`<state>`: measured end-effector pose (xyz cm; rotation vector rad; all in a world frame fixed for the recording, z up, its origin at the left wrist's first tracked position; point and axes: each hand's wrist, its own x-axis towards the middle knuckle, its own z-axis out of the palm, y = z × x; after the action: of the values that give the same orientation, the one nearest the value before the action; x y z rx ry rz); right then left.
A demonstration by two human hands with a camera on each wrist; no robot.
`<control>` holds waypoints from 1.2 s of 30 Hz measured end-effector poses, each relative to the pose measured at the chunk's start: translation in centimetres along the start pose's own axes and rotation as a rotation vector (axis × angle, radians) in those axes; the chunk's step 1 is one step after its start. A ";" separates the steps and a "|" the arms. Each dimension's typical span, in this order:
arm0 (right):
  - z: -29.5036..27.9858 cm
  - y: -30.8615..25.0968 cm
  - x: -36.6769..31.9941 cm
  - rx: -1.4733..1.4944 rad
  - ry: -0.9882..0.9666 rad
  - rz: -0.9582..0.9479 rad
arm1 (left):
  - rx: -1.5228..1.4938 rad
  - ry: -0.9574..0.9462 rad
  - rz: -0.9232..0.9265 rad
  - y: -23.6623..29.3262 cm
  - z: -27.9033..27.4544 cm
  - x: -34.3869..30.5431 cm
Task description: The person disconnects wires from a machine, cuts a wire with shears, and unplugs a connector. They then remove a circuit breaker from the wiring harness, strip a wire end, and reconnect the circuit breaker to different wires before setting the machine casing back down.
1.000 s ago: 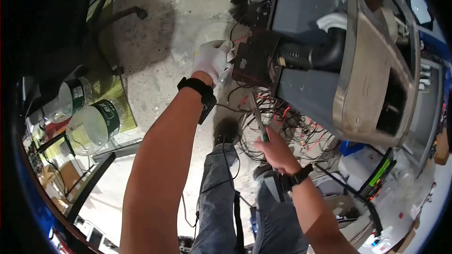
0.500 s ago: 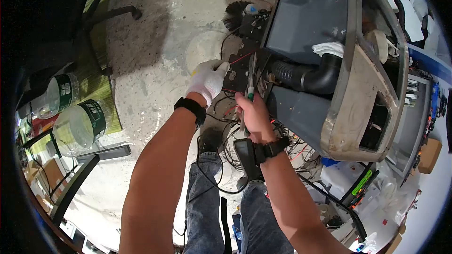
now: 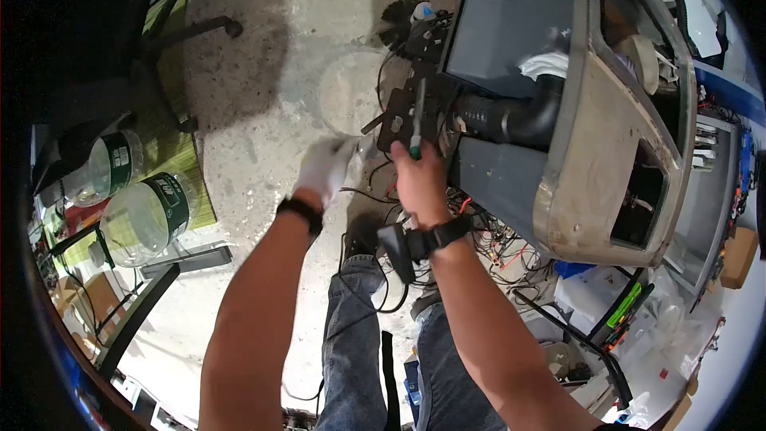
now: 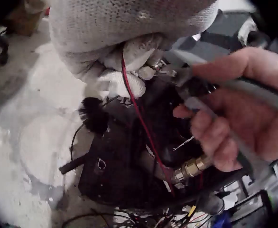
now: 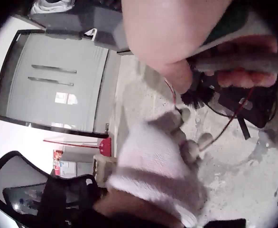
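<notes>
Drew gloved left hand (image 3: 323,169) back, pinching red wire (image 4: 142,118); gripping pliers (image 3: 420,112) in right hand (image 3: 419,185). Likely stripping or trimming — calls next for steady tension.

Both bare arms extend forward and down, the left arm (image 3: 247,327) and right arm (image 3: 499,327) slanting inward toward each other. The white-gloved left hand (image 3: 325,169) pinches with bent fingers. Near it, the bare right hand (image 3: 420,183) grips, fingers curled and thumb laid forward.
</notes>
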<state>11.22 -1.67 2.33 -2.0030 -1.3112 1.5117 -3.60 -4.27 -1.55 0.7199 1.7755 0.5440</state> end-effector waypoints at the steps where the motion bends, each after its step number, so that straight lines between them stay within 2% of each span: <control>1: 0.1 0.6 -0.3 -0.048 -0.012 0.035 | -0.103 -0.058 -0.056 -1.4 -0.2 -1.2; 3: -0.6 0.9 -2.7 -0.024 -0.160 -0.031 | -0.199 -0.126 -0.138 -5.4 -0.3 -3.5; 4: -1.2 0.4 -4.5 -0.005 -0.240 -0.035 | -0.268 -0.066 -0.122 -7.2 -0.2 -4.1; 7: -1.5 5.2 -9.0 0.101 -0.421 -0.090 | -0.429 0.053 -0.091 -9.5 0.1 -4.6; 8: -1.4 7.9 -10.7 0.117 -0.464 -0.013 | -0.518 0.129 -0.073 -9.6 0.1 -4.6; 10: -3.0 9.4 -14.2 0.103 -0.543 0.145 | -0.429 0.183 -0.072 -9.3 -0.2 -4.6; 11: -3.4 11.0 -15.7 0.134 -0.528 0.181 | -0.377 0.178 -0.158 -9.7 -0.3 -4.3; 12: -4.0 12.0 -16.8 0.167 -0.513 0.216 | -0.365 0.167 -0.160 -10.2 -0.2 -4.1; 14: -6.0 13.6 -18.9 0.121 -0.484 0.336 | -0.193 0.023 -0.211 -10.9 1.2 -3.7; 16: -7.8 15.5 -20.4 0.194 -0.504 0.462 | -0.109 -0.076 -0.224 -9.0 4.0 -4.4; 17: -8.5 17.0 -21.2 0.216 -0.488 0.469 | -0.028 -0.125 -0.104 -8.2 5.7 -4.7; 18: -8.9 18.9 -22.1 0.246 -0.414 0.351 | 0.051 -0.174 0.014 -7.3 7.6 -5.1; 19: -9.5 20.1 -22.8 0.274 -0.341 0.235 | 0.086 -0.216 -0.014 -5.5 9.8 -5.4; 20: -10.1 21.1 -23.4 0.296 -0.330 0.240 | 0.107 -0.228 -0.010 -4.8 12.4 -5.2; 22: -11.3 22.8 -24.2 0.267 -0.229 0.242 | 0.013 -0.122 0.062 -4.3 16.7 -4.0; 23: -12.4 22.9 -24.4 0.362 -0.258 0.332 | 0.037 -0.128 0.066 -5.2 18.2 -2.1; 25: -14.1 23.4 -24.9 0.440 -0.223 0.390 | 0.282 -0.134 0.170 -7.8 21.1 2.0; 26: -14.8 23.8 -25.1 0.494 -0.194 0.446 | 0.306 -0.139 0.182 -8.2 22.3 2.7; 29: -16.1 26.2 -26.6 0.568 -0.161 0.429 | 0.096 0.093 -0.012 -9.2 26.2 4.2; 30: -16.4 27.1 -26.8 0.563 -0.133 0.389 | 0.115 0.086 0.005 -11.3 26.5 7.2; 32: -16.7 28.5 -27.5 0.588 -0.118 0.397 | -0.052 0.103 -0.176 -16.5 25.2 13.5; 33: -16.7 29.3 -27.8 0.639 -0.115 0.447 | 0.364 0.299 0.146 -9.3 26.9 5.8; 34: -16.8 30.0 -28.2 0.687 -0.111 0.500 | 0.380 0.290 0.146 -10.4 26.9 6.2; 36: -18.0 30.2 -28.3 0.668 -0.119 0.547 | 0.496 0.127 -0.119 -13.4 26.0 7.7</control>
<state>40.67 -35.66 5.22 -1.8847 -0.1895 1.9778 16.70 -7.99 -23.64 0.9235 2.0841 0.0621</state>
